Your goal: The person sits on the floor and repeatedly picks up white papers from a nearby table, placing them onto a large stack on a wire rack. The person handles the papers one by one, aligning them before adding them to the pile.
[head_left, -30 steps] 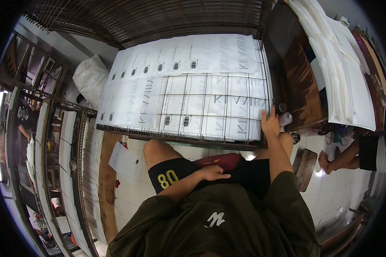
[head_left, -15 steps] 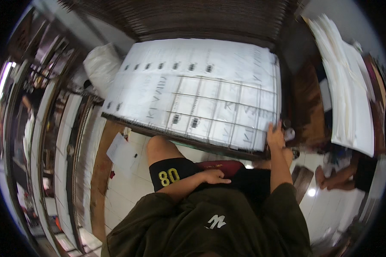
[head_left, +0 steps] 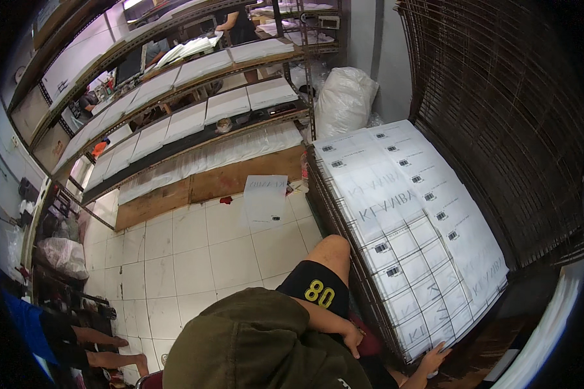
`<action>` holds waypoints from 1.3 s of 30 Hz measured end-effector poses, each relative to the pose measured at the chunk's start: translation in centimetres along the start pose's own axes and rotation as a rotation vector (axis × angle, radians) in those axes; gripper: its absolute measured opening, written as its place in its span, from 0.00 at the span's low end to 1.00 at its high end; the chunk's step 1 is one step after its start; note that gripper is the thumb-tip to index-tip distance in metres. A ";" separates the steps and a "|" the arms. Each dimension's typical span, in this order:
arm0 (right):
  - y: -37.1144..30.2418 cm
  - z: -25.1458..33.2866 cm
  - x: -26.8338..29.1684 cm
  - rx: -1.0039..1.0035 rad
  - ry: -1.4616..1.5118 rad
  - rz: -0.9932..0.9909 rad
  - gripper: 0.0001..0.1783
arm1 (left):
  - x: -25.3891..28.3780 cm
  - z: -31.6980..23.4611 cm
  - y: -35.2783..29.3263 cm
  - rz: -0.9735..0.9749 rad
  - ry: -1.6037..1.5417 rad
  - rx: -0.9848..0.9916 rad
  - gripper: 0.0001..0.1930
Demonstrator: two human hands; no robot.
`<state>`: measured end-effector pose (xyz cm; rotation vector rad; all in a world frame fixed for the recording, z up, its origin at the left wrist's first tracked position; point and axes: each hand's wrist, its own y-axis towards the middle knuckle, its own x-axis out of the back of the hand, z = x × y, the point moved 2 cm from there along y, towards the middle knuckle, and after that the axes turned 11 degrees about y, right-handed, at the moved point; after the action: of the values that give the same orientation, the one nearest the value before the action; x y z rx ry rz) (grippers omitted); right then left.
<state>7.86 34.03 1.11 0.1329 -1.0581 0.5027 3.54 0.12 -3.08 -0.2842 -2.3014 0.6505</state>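
White printed sheets [head_left: 363, 188] lie in rows on a dark wire rack [head_left: 350, 243] to my right. Through its bare wire grid at the near part, more white sheets show below. My right hand [head_left: 431, 360] is at the rack's near corner, fingers apart, touching or just above the sheet edge; I cannot tell which. A small pale thing beside its wrist is too unclear to name. My left hand [head_left: 352, 338] rests on my lap beside a dark red seat [head_left: 368, 343]. Its fingers are partly hidden, loosely extended, with nothing visible in them.
Raised wire trays [head_left: 499, 129] stand behind the rack. Metal shelves [head_left: 194, 123] with white sheet stacks run along the left, with people beyond. One loose printed sheet [head_left: 265, 198] lies on the tiled floor. A stuffed plastic sack [head_left: 344, 104] stands at the back. Another person's legs [head_left: 110, 353] show lower left.
The view has swung left, bringing the shelves and floor into sight and shifting the rack to the right. My right hand stays at the rack's corner; my left stays on my lap.
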 end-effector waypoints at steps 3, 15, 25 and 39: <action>0.5 -0.2 -0.2 0.046 0.045 -0.014 0.44 | 0.6 0.2 0.4 0.064 0.019 -0.059 0.47; 1.2 -1.7 -0.8 0.037 0.063 -0.034 0.45 | 0.8 -0.2 -0.1 0.075 0.009 0.005 0.49; -0.9 0.3 0.3 0.041 0.084 -0.016 0.44 | 0.7 0.0 0.7 0.074 0.066 -0.181 0.48; -1.0 0.5 0.6 -0.018 0.018 -0.019 0.43 | 1.5 -0.7 -0.8 0.136 0.008 -0.064 0.47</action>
<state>8.11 33.20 1.96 0.1220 -1.0423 0.4757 2.93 0.31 -1.36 -0.4769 -2.3125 0.6421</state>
